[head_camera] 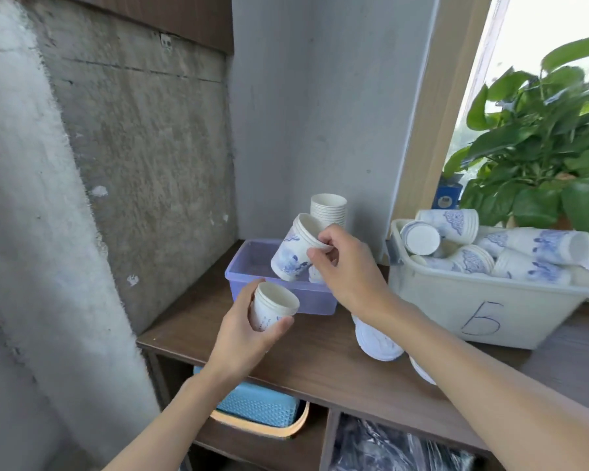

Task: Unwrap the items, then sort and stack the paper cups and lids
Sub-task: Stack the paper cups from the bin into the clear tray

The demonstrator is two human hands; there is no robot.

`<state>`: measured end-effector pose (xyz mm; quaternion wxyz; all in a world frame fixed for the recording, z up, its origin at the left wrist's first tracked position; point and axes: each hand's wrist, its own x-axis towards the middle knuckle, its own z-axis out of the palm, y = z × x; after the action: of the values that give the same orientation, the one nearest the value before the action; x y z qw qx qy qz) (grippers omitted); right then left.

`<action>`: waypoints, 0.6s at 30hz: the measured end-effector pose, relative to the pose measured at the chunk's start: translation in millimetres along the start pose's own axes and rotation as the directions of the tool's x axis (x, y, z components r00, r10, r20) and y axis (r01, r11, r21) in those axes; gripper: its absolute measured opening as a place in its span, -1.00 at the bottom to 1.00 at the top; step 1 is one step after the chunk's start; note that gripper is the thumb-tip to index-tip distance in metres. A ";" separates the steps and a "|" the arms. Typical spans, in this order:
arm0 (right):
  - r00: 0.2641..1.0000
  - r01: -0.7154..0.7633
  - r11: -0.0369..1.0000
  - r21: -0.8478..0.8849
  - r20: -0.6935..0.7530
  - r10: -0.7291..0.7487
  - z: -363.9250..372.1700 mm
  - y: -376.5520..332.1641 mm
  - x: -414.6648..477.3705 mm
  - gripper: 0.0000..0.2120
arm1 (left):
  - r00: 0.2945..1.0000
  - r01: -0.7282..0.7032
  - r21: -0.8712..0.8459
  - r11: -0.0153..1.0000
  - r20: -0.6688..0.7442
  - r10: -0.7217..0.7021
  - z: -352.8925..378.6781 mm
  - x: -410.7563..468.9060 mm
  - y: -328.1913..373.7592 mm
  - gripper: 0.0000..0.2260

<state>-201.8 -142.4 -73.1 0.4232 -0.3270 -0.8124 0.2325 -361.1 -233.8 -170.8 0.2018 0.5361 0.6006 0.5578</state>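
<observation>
The left hand grips a short cup stack, the right hand pinches a tilted stack above the purple tray, while many loose cups in the white bin await sorting.

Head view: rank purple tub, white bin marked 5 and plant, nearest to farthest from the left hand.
1. purple tub, just behind the left hand
2. white bin, to the right
3. plant, far right at the window

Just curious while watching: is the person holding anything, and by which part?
Yes. The left hand grips a small cup stack round its side. The right hand pinches a tilted cup stack at its rim.
</observation>
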 end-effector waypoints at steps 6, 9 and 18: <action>0.999 -0.034 0.999 -0.030 0.042 0.035 -42.7 10.3 -55.2 -0.89 | 0.997 -0.016 -0.083 0.996 0.070 0.022 60.5 -20.2 12.9 -0.53; 0.995 -0.084 0.994 -0.064 0.044 0.086 -53.0 23.3 -69.3 -0.89 | 0.996 -0.019 -0.125 0.992 0.080 0.029 80.5 -27.0 20.5 -0.54; 0.985 -0.136 0.986 -0.096 0.090 0.145 -45.8 40.1 -79.5 -0.80 | 0.991 -0.088 -0.072 0.994 0.094 0.094 91.7 -29.4 19.5 -0.47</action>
<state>-116.0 -168.5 -117.5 0.3509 -0.3905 -0.8163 0.2409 -265.7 -221.7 -191.1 0.2231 0.5823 0.5458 0.5597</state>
